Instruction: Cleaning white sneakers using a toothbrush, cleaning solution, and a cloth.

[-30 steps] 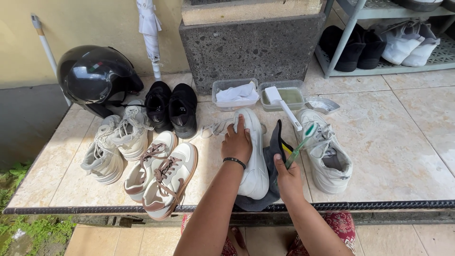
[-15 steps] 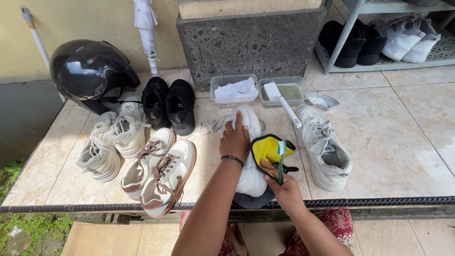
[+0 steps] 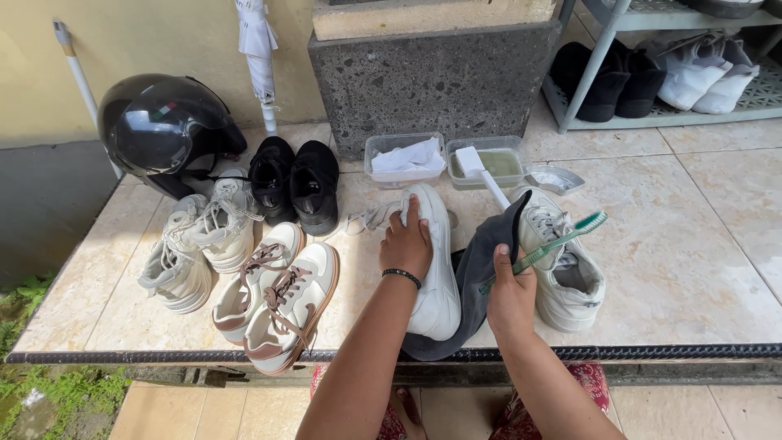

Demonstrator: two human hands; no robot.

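Note:
My left hand point(image 3: 406, 244) rests flat on top of a white sneaker point(image 3: 436, 277) lying on the tiled ledge, with a dark bracelet on the wrist. My right hand point(image 3: 511, 295) grips a green toothbrush point(image 3: 554, 243), bristles up to the right, and also pinches the edge of a dark grey cloth point(image 3: 481, 269) that lies under and beside the sneaker. The second white sneaker point(image 3: 566, 273) stands just right of my right hand.
Left are beige-brown sneakers point(image 3: 281, 297), light grey sneakers point(image 3: 195, 244), black shoes point(image 3: 295, 183) and a black helmet point(image 3: 159, 126). Behind stand two clear tubs point(image 3: 403, 159), one of soapy water holding a white brush point(image 3: 481, 171), and a small foil tray point(image 3: 554, 179). A shoe rack point(image 3: 660, 81) is far right.
The cloth, which showed its yellow side half a second ago, now hangs grey side out. My right hand has lifted the toothbrush and tilted it to the right. My left hand stays on the sneaker.

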